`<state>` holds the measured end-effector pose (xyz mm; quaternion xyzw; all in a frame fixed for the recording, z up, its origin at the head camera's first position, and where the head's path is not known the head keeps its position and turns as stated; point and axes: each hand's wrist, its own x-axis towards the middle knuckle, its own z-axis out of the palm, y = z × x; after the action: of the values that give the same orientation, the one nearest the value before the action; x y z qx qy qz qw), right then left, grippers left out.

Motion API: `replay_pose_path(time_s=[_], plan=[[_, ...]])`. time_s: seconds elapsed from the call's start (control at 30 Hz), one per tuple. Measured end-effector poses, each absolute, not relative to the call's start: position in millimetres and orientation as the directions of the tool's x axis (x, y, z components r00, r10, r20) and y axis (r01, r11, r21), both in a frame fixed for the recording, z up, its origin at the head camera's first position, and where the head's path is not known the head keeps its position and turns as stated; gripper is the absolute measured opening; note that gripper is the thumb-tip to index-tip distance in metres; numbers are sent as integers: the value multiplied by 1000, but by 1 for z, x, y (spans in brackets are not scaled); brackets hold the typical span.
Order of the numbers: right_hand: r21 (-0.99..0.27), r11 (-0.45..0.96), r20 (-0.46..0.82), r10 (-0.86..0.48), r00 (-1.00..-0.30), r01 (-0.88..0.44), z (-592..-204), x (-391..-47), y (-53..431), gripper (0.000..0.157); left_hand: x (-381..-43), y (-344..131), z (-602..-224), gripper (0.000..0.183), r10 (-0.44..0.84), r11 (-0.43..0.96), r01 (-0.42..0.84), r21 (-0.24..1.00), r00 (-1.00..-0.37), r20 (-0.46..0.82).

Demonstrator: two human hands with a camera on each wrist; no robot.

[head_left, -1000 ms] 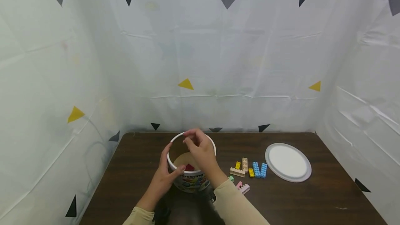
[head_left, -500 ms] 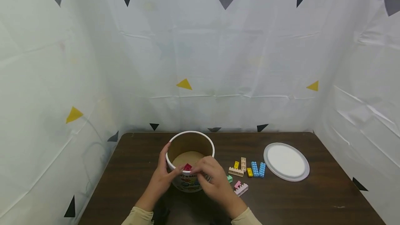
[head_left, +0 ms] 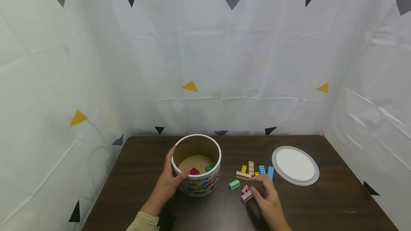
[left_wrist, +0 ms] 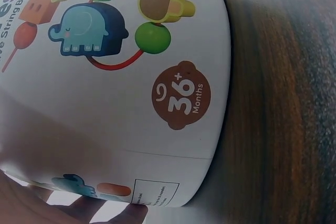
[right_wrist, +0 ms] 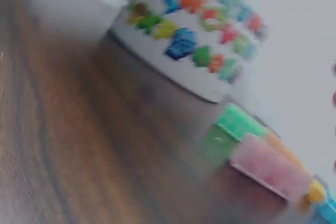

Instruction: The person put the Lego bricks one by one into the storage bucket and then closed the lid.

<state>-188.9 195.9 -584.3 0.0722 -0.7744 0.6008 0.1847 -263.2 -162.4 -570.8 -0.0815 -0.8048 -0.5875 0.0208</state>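
Note:
My left hand [head_left: 168,183] holds a white round bucket [head_left: 196,184] by its near left side, thumb at the front rim. Printed pictures of toy beads cover its wall, seen close in the left wrist view. Inside the bucket lie a red toy brick [head_left: 194,171] and a dark green brick [head_left: 209,167]. My right hand [head_left: 269,199] is over the table, thumb and index finger apart, right beside a pale pink brick [head_left: 246,196] and a small darker pink brick [head_left: 245,189]. A light green brick [head_left: 234,184] lies between bucket and pink bricks.
Beyond the right hand lie beige bricks [head_left: 243,175], yellow bricks [head_left: 244,168] and blue bricks [head_left: 270,171]. A round white lid [head_left: 295,165] rests at the back right of the brown table [head_left: 334,195]. White patterned sheets [head_left: 205,63] hang around the table.
My right hand has moved from over the bucket, past its front rim, to the pink bricks on the right. The green brick now shows inside the bucket. My left hand stays put.

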Motion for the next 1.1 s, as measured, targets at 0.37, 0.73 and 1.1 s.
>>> replay_pose_path(time_s=[0.37, 0.73, 1.1], plan=[[-774, 590, 321, 51, -946, -231, -611, -211, 209, 54, -265, -163, -567, 97, 113, 286, 124, 950, -989, 95], [-703, 690, 260, 24, -965, -172, -600, -208, 217, 53, -264, -164, -568, 97, 116, 283, 131, 950, -988, 102], [-721, 693, 60, 31, -998, -22, -598, -210, 226, 37, -261, -163, -568, 96, 109, 288, 114, 951, -990, 85]])
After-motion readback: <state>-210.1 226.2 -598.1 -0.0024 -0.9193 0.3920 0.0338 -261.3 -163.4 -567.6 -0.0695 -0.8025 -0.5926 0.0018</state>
